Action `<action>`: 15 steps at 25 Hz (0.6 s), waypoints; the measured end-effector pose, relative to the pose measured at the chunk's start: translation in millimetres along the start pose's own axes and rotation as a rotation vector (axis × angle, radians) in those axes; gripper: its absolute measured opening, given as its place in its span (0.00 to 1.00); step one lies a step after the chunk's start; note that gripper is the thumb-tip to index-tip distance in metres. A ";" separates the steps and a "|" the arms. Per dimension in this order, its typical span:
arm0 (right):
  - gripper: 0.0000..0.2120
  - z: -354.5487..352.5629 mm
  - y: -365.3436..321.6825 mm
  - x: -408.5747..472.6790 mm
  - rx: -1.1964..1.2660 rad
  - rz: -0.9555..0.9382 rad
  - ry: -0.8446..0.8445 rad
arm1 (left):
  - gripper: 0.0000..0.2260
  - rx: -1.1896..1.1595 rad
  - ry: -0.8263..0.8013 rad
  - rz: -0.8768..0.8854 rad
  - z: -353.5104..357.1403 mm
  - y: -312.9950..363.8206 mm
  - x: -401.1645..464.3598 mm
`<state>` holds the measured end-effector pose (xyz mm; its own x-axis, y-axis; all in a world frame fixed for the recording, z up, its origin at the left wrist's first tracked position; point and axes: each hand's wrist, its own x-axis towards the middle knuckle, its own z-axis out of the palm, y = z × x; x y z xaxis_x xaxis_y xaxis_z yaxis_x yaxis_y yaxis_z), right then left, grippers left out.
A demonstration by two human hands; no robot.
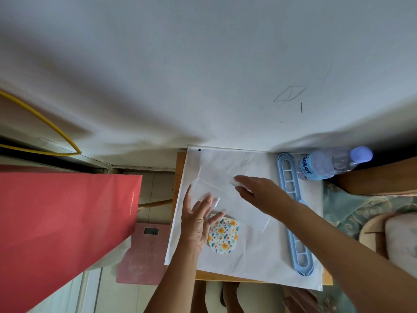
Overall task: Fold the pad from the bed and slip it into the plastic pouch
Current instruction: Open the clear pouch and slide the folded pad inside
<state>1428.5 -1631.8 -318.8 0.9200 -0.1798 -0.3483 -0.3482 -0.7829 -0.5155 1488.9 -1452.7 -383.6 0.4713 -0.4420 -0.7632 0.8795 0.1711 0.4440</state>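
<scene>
Head view: left hand (196,220) fingers spread on clear pouch (228,199); right hand (255,188) pinches white pad (234,182); floral pad (223,236), bottle (327,164) near.

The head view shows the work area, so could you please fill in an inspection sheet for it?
Surface: small wooden table covered by white sheet.
Job's things: floral pad flat; clear plastic pouch beside it.
Clutter: blue plastic rack; water bottle lying down.
Grippers: left hand open on pouch; right hand pinching something white.
Cables: yellow cable.
Surroundings: red paper bag, pink scale, white wall.
</scene>
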 end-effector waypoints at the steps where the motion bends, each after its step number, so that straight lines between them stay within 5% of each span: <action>1: 0.14 -1.8 -2.0 0.7 -0.026 -0.018 -0.025 | 0.46 -0.031 -0.021 -0.005 -0.6 -1.5 -1.3; 4: 0.15 -10.8 -3.6 8.8 -0.046 -0.026 -0.009 | 0.52 -0.107 -0.001 0.016 2.6 3.8 -4.5; 9: 0.14 -22.0 4.5 31.7 -0.177 -0.054 0.012 | 0.25 0.382 0.396 0.225 2.3 9.7 0.1; 15: 0.12 -10.9 10.6 54.4 -0.257 -0.130 0.081 | 0.17 0.836 0.486 0.269 15.8 7.8 10.1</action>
<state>1476.9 -1656.4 -334.7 0.9687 -0.1072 -0.2240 -0.1794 -0.9258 -0.3328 1499.4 -1469.8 -380.4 0.7879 -0.0398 -0.6146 0.4989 -0.5438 0.6748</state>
